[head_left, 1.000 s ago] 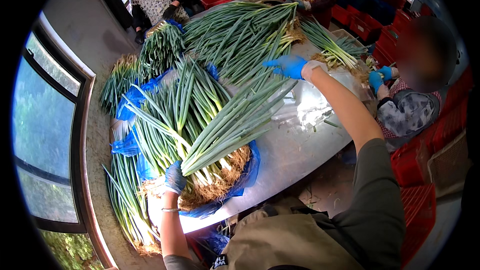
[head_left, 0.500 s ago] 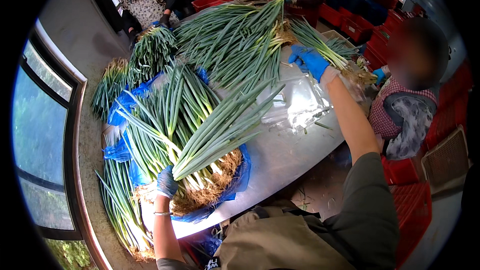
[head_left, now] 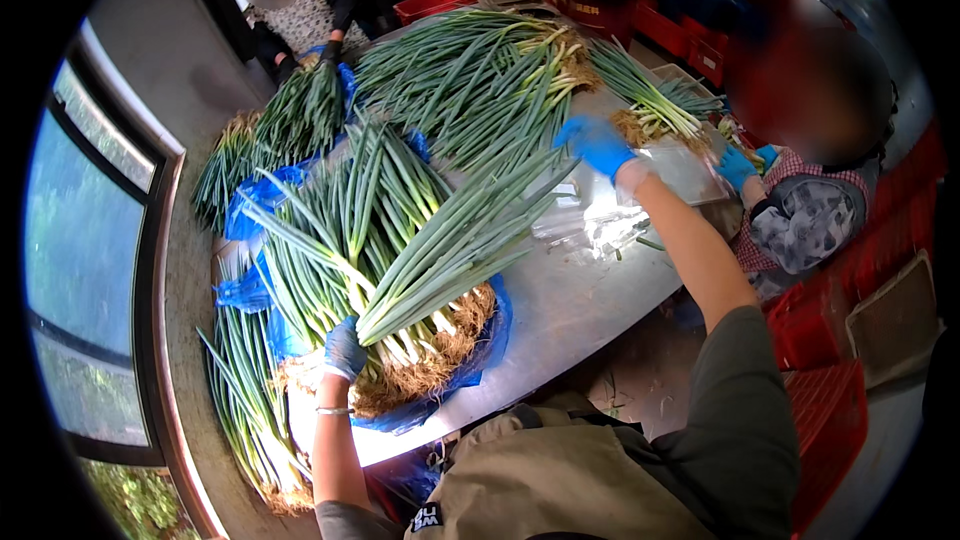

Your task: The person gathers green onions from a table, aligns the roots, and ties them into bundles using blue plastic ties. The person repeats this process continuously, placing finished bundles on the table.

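Note:
My left hand (head_left: 345, 348), in a blue glove, is closed around the white stems of a bunch of scallions (head_left: 450, 250). The bunch slants away to the upper right, over a large rooted heap of scallions (head_left: 340, 210) on blue plastic sheeting (head_left: 492, 355). Beyond the leaf tips of the held bunch is my right hand (head_left: 603, 150), also gloved in blue. Its fingers point left and are smeared by motion, so their grip is unclear. Another big scallion pile (head_left: 450, 80) lies just past it.
Clear plastic bags (head_left: 610, 225) and leaf scraps lie on the metal table (head_left: 570, 310). More scallions (head_left: 255, 410) stand by the window wall. Co-workers stand at the far side and at the right, one with gloved hands (head_left: 738, 168) at the table. Red crates (head_left: 825, 420) are stacked at right.
My right hand has come slightly nearer and blurred. The far co-worker has lifted a bunch off the pile. The right-hand co-worker's gloved hands have come further into view. My left hand keeps its hold.

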Demonstrator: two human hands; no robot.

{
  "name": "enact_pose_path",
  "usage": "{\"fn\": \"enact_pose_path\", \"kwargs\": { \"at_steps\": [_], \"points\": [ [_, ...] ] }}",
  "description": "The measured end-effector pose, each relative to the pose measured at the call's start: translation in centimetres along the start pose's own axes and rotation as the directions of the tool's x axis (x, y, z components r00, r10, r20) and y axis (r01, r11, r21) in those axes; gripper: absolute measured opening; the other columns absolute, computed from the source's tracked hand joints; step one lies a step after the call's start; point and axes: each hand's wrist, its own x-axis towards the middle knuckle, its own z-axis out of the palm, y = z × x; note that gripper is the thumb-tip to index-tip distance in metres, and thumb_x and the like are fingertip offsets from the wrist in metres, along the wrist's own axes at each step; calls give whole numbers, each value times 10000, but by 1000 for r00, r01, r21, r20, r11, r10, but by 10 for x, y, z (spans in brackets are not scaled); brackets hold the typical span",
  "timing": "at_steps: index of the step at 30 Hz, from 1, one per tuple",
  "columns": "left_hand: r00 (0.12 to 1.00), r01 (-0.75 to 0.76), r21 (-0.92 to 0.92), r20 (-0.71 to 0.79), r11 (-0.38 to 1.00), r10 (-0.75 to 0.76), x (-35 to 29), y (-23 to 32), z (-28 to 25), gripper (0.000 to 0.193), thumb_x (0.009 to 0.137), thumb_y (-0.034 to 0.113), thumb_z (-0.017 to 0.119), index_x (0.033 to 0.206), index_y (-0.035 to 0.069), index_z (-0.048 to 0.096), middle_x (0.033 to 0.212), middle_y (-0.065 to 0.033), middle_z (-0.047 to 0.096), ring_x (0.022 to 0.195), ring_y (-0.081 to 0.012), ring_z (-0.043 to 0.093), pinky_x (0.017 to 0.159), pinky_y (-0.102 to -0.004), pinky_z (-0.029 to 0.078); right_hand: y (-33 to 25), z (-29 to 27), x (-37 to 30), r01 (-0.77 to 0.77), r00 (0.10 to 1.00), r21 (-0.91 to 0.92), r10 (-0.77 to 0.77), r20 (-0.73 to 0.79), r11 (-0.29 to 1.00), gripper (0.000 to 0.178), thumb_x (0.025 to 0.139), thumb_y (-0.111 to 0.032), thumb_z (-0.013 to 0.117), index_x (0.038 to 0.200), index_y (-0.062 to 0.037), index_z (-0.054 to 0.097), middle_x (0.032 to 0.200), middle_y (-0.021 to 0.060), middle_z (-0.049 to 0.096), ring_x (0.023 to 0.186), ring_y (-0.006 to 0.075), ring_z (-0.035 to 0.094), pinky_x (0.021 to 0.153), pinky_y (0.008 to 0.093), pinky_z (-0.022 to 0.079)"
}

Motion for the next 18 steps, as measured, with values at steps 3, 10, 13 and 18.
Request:
{"fn": "enact_pose_path", "kwargs": {
  "at_steps": [3,10,13,18],
  "points": [
    [999,49,40,14,998,-49,0,-6,3,238,680,-8,593,912,46,587,837,-220,626,842,-398,601,709,-410,486,16,-21,-1,-176,944,469,284,-169,866,221,854,-263,527,790,-84,641,731,8,577,629,125,492,592,276,422],
    [999,21,-101,47,995,-17,15,-13,-41,320,748,120,603,1055,50,553,925,-236,622,921,-396,584,773,-427,470,-67,78,-82,-478,877,706,327,352,523,114,771,-60,507,702,-69,598,793,71,604,638,140,534,559,266,427],
    [997,-59,-206,-58,977,48,48,-8,-118,452,716,194,686,1119,40,551,987,-217,636,947,-338,610,816,-377,466,-144,222,-130,-517,702,727,-262,662,452,292,827,-113,507,1105,-25,513,1136,123,544,1078,210,456,883,340,383],
    [988,83,-797,-13,599,-154,64,63,-221,278,723,103,737,956,29,606,852,-41,619,759,-135,580,682,-283,497,-262,272,-178,-493,146,723,-773,617,484,696,889,-315,573,1442,-113,201,1433,106,331,1241,184,409,1017,321,351]
  ]
}}
